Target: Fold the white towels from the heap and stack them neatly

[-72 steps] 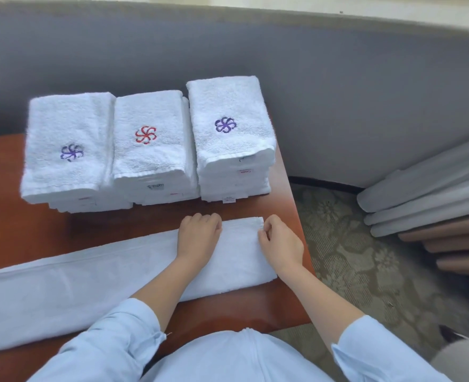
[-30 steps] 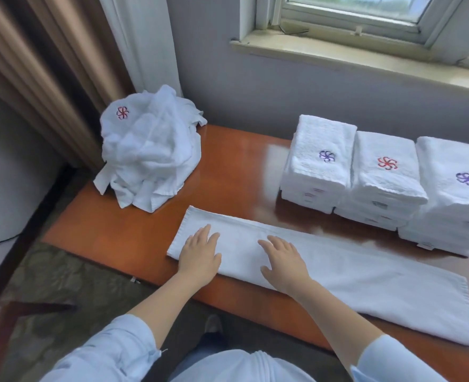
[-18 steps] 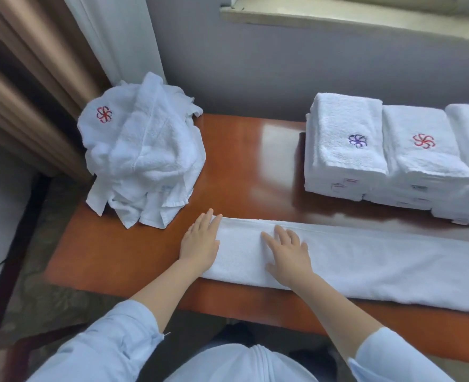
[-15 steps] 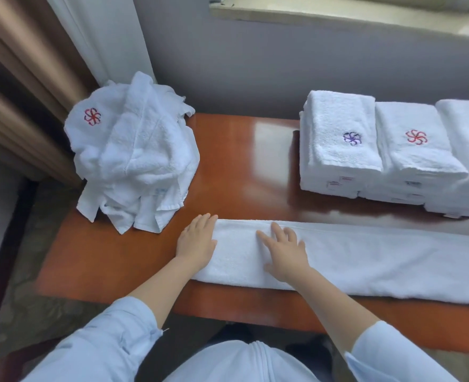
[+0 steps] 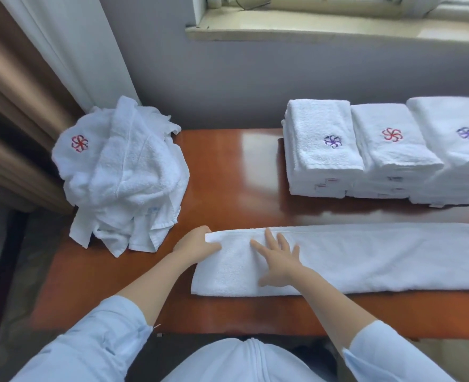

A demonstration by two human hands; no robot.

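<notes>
Two grips on long towel [image 5: 379, 257], wood counter [image 5: 227, 166].
Left grip [image 5: 195, 245] pinches its 9 o'clock end; right grip [image 5: 280, 259] lies flat & spread on top.

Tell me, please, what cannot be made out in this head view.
All in the head view:
The right stack: cut by the right edge, emblem blurred.
The labels on stack fronts: too small to read.
The left hand: fingertips hidden by the long towel corner.
The heap: towel count hidden by its own folds.
</notes>
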